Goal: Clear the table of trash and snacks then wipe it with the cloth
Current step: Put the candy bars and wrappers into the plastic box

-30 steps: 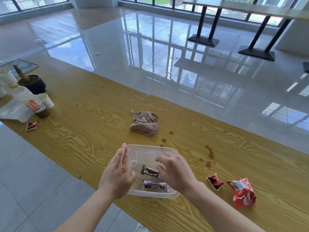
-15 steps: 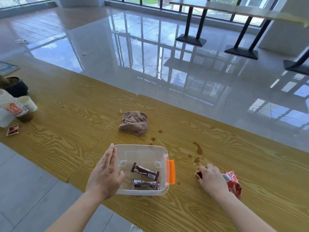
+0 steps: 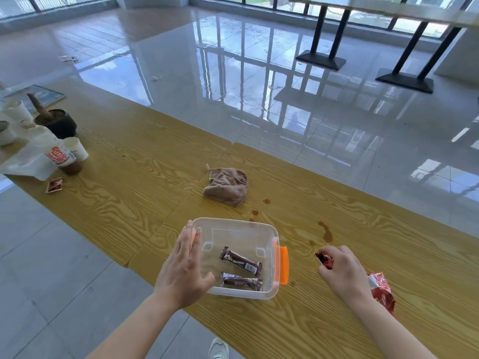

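Fingers of right hand (image 3: 342, 273) pinching small red wrapper (image 3: 324, 259) on table (image 3: 337, 193), w/ crumpled red packet (image 3: 382, 291) beside wrist. Left hand (image 3: 181, 270) lying flat, open, against clear container (image 3: 248, 229) w/ two choc bars (image 3: 241, 260); cloth (image 3: 226, 186) lying beyond.

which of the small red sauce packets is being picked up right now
The small red sauce packet under the right hand fingertips, beside the container; the other red packet lies untouched at far left.

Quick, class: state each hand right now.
Left hand: open, flat against the clear box.
Right hand: closed on a small red wrapper.
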`<state>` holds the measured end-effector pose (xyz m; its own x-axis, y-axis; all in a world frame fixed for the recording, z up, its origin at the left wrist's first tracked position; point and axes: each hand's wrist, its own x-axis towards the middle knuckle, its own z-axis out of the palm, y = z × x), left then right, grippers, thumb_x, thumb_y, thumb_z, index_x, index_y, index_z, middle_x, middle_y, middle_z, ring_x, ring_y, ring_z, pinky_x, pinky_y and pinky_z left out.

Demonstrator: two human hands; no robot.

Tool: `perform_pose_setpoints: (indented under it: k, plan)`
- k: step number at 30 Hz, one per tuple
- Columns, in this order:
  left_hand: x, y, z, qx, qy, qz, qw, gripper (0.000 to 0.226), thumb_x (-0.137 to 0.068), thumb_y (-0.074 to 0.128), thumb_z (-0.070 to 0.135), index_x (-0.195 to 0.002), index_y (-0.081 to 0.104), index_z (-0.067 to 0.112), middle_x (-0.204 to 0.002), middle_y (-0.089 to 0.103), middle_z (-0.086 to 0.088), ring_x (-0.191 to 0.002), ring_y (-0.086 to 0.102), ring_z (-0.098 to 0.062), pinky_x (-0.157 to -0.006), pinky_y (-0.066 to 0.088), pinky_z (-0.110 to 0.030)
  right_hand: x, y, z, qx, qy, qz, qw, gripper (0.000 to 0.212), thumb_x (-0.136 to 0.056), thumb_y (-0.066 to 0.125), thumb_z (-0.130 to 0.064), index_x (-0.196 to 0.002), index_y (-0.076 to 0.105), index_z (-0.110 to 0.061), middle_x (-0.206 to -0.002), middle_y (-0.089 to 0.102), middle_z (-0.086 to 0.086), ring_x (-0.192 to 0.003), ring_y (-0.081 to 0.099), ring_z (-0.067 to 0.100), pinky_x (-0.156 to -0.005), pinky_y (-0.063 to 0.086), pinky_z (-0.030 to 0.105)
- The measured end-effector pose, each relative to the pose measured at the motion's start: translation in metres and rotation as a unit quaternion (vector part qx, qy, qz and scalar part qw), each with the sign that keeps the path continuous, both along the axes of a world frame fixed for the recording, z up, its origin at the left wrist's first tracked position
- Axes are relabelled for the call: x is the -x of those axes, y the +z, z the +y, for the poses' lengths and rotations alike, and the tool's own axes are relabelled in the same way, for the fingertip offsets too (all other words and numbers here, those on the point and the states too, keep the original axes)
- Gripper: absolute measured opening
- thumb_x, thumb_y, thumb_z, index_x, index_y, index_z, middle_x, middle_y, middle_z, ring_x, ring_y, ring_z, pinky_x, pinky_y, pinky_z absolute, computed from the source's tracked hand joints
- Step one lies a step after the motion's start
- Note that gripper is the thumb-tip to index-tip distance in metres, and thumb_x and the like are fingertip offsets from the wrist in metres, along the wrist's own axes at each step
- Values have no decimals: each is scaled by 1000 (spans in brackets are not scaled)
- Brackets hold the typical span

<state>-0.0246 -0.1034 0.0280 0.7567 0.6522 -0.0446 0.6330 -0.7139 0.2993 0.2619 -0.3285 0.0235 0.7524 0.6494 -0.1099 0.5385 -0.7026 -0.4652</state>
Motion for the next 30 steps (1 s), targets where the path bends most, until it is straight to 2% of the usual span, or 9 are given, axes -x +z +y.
perform_pose_setpoints:
  k: [4, 10, 12, 15, 17, 20, 22, 24, 30]
  plan:
    - [2, 0, 3, -16, -29, -8, 999, 102, -76, 52, 60, -153, 15, 5, -164, -1, -12, -151, 0, -21, -116, 24, -35, 22, 37, 23, -106, 40, -5, 993, 37, -79, 76, -8, -114, 71, -19, -96, 59, -6, -85, 59, 13, -73, 47, 28]
    - [1, -3, 2, -32, -32, -14, 999, 104, -73, 53, 62, -152, 19, 3, -163, 7, -15, -148, 17, -26, -113, 30, -37, 76, 75, 69, -244, 152, -10, 958, 33, -80, 79, -17, -110, 70, -26, -99, 59, -12, -82, 61, 5, -74, 49, 18]
    - [1, -4, 3, -36, -37, -17, 999, 105, -73, 54, 63, -151, 20, 2, -162, 9, -17, -146, 21, -27, -113, 32, -37, 92, 69, 83, -209, 201, 7, 957, 31, -81, 75, -17, -110, 70, -26, -99, 59, -9, -85, 60, 7, -75, 50, 20]
    - [2, -6, 4, -40, -42, -13, 998, 107, -74, 53, 66, -152, 19, 2, -162, 9, -19, -146, 22, -28, -111, 31, -37, 107, 47, 101, -78, 252, 5, 965, 30, -82, 64, -15, -109, 68, -27, -101, 60, -3, -98, 56, 18, -80, 47, 35]
    - [2, -6, 4, -39, -45, -13, 998, 107, -75, 52, 66, -152, 17, 2, -162, 7, -19, -147, 20, -28, -113, 28, -37, 112, 37, 110, 7, 277, -33, 960, 28, -84, 56, -13, -106, 66, -28, -100, 57, -2, -101, 53, 22, -72, 39, 37]
    - [1, -4, 4, -48, -49, -12, 998, 104, -77, 52, 65, -151, 19, 0, -162, 10, -20, -147, 19, -28, -113, 28, -36, 115, 29, 115, 15, 279, -25, 960, 30, -86, 55, -11, -110, 67, -25, -106, 58, -1, -105, 52, 22, -76, 39, 35]
    - [1, -2, 3, -52, -46, -10, 998, 103, -76, 53, 63, -151, 21, 0, -161, 13, -19, -146, 19, -28, -112, 30, -36, 115, 29, 111, -36, 264, -7, 964, 30, -87, 60, -14, -114, 68, -24, -109, 61, -3, -107, 54, 20, -82, 38, 30]
    - [1, -1, 3, -52, -44, -6, 998, 101, -76, 52, 62, -151, 22, 0, -161, 13, -19, -145, 19, -28, -111, 32, -37, 111, 34, 99, -89, 247, -21, 965, 27, -87, 66, -16, -112, 69, -23, -108, 64, -6, -102, 58, 17, -78, 33, 24]
    - [1, -4, 4, -52, -33, 15, 998, 103, -78, 46, 66, -153, 15, 3, -163, 4, -16, -147, 17, -28, -112, 31, -38, 75, 42, 40, -170, 138, -21, 975, 22, -82, 73, -9, -100, 72, -21, -94, 66, -11, -81, 62, 11, -74, 49, 26]
